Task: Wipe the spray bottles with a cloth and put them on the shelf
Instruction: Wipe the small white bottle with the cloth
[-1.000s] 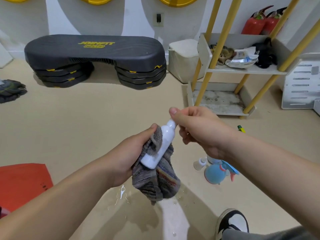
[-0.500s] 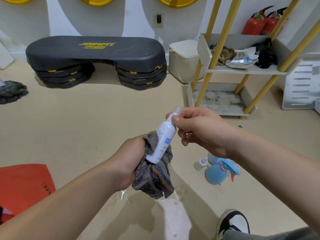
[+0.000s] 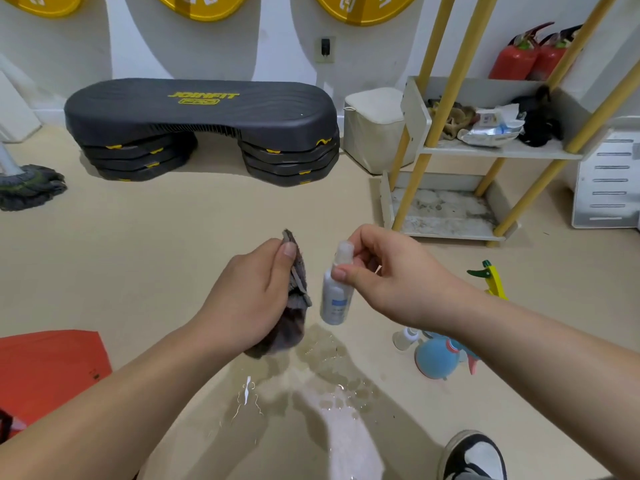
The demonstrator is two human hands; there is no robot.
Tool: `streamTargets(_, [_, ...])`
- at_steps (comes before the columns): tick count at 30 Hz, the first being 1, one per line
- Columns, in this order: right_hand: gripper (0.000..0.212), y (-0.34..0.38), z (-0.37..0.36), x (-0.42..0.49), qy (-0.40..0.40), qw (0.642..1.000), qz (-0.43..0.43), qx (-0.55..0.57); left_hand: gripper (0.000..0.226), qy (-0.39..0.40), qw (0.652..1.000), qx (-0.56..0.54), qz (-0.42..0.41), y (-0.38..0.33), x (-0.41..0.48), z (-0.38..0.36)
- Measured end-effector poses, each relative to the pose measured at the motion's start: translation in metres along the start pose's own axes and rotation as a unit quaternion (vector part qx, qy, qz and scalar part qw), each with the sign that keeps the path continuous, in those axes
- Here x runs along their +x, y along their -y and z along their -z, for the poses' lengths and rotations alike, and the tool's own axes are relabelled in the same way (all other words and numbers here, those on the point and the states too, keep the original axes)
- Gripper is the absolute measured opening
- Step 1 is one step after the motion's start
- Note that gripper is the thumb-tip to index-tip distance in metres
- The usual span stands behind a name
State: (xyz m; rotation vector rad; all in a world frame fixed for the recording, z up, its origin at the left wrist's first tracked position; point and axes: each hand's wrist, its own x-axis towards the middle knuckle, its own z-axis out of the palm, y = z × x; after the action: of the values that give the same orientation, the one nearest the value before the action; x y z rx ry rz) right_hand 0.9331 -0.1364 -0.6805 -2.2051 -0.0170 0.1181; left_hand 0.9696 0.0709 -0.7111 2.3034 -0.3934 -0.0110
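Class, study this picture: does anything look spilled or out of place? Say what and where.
Yes. A wet puddle spreads across the floor in the foreground, and a blue spray bottle lies tipped over to its right, not on the shelf.

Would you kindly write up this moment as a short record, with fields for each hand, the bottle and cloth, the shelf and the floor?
Left hand: grips the cloth
Right hand: pinches the white spray bottle near its top
Bottle and cloth: apart, with a small gap between them
Shelf: ahead to the right, beyond the hands
Floor: blue spray bottle, green-and-yellow sprayer, wet patch
Task state: held bottle not yet on the shelf
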Motion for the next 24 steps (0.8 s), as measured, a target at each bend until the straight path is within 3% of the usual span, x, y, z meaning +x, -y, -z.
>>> streamTargets(4, [0.017, 0.000, -0.003, -0.001, 0.005, 1.000, 0.013, -0.005, 0.046, -0.037, 0.990, -0.121, -0.054, -0.013, -0.008, 0.007])
streamTargets(8, [0.020, 0.005, -0.011, -0.002, 0.007, 0.998, 0.046, -0.040, 0.031, 0.029, 0.993, -0.058, -0.102, -0.030, -0.022, -0.009])
streamTargets(10, [0.023, 0.006, -0.012, -0.003, -0.005, 0.997, 0.065, -0.051, 0.024, 0.042, 0.990, -0.096, -0.099, -0.031, -0.024, -0.021])
streamTargets(12, [0.025, 0.005, -0.013, -0.003, -0.026, 0.997, 0.065, -0.038, 0.025, 0.045, 0.981, -0.178, -0.059, -0.030, -0.023, -0.026])
streamTargets(15, [0.013, 0.002, -0.012, -0.001, -0.050, 0.998, 0.029, 0.013, 0.038, 0.060, 0.967, -0.246, 0.030, -0.029, -0.016, -0.025])
streamTargets(19, [0.022, 0.002, -0.008, 0.006, -0.085, 0.991, -0.035, 0.092, 0.045, 0.129, 0.960, -0.215, 0.126, -0.011, -0.007, -0.030])
streamTargets(24, [0.032, 0.005, -0.001, 0.000, -0.122, 0.980, -0.080, 0.137, 0.048, 0.106, 0.971, -0.119, 0.179, 0.009, -0.005, -0.035])
